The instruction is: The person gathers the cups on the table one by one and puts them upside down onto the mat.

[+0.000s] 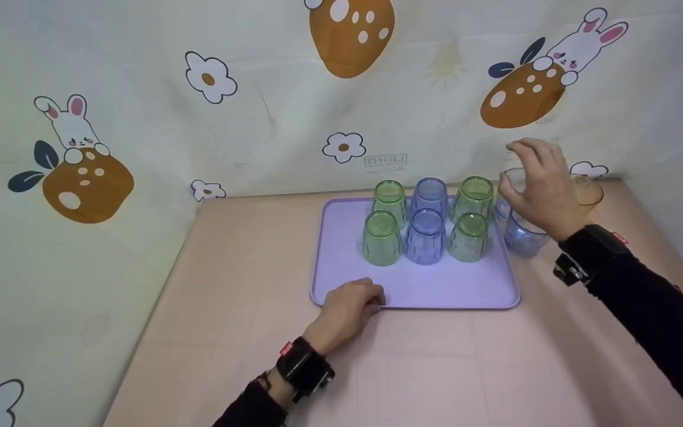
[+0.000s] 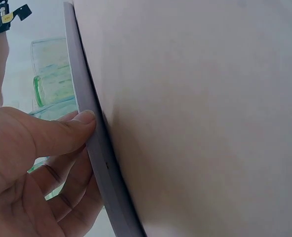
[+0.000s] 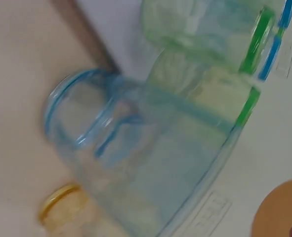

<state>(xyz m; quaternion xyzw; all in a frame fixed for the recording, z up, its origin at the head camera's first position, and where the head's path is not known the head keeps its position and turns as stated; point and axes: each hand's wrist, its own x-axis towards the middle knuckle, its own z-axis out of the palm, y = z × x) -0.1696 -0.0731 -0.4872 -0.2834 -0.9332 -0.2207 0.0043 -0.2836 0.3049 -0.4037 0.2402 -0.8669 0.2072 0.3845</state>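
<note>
While the left hand (image 1: 350, 305) is set against the near edge of a lilac tray (image 1: 341, 279), its thumb is pressed on the rim and its fingers are curled under it, as is seen closely from the left wrist (image 2: 42, 163), so the tray is pinched at that edge. The tray (image 2: 94, 138) is laid on a pale pink table (image 1: 246, 284). Six upturned cups are stood on it in two rows: a green cup (image 1: 382, 238), a blue cup (image 1: 425, 236) and a second green cup (image 1: 468, 236) in front, with another green cup (image 1: 390, 199), a blue cup (image 1: 430, 194) and a green cup (image 1: 475, 196) behind them.

Off the tray's right side, a blue tumbler (image 1: 522, 237) is stood on the table, mouth up, with a clear cup (image 1: 514, 177) just behind it and an amber cup (image 1: 588, 193) further right. The right hand (image 1: 543, 187) is held above the blue tumbler (image 3: 136, 163) with fingers spread and loosely bent; nothing is gripped by it, and whether the rim is touched cannot be told. A printed cloth with rabbits and flowers (image 1: 140, 118) is hung behind the table.
</note>
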